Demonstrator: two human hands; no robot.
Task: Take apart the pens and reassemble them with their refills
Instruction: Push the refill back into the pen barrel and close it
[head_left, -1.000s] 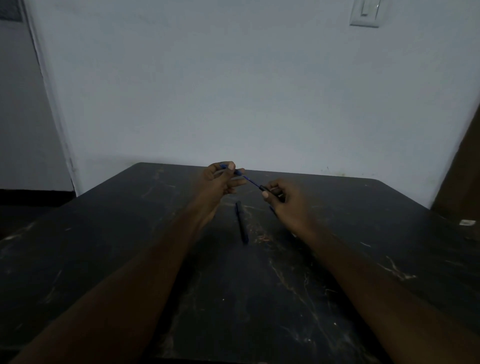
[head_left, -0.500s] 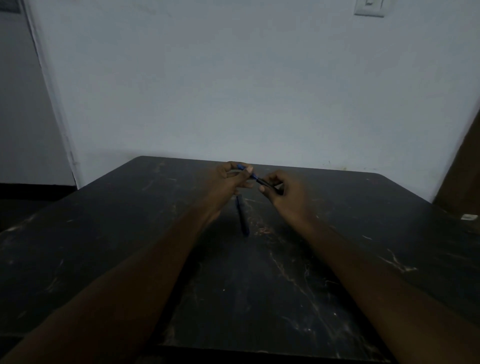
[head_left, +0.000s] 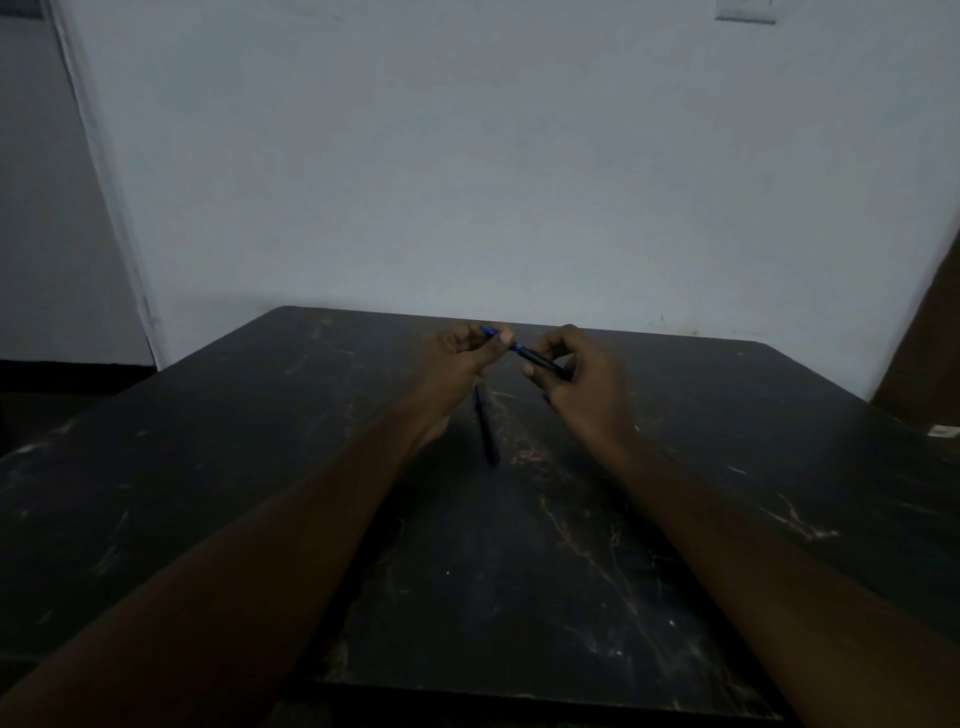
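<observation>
With left hand (head_left: 451, 365), pinching the blue refill (head_left: 489, 331); with right hand (head_left: 589, 387), gripping the black barrel (head_left: 541, 359) near a second pen (head_left: 486, 427).

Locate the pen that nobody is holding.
Head view, centre: the loose pen lies on the dark table, just below the left hand and left of the right hand.

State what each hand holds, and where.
The left hand pinches the thin blue refill at its outer end; right hand grips the black pen barrel at its rear.
</observation>
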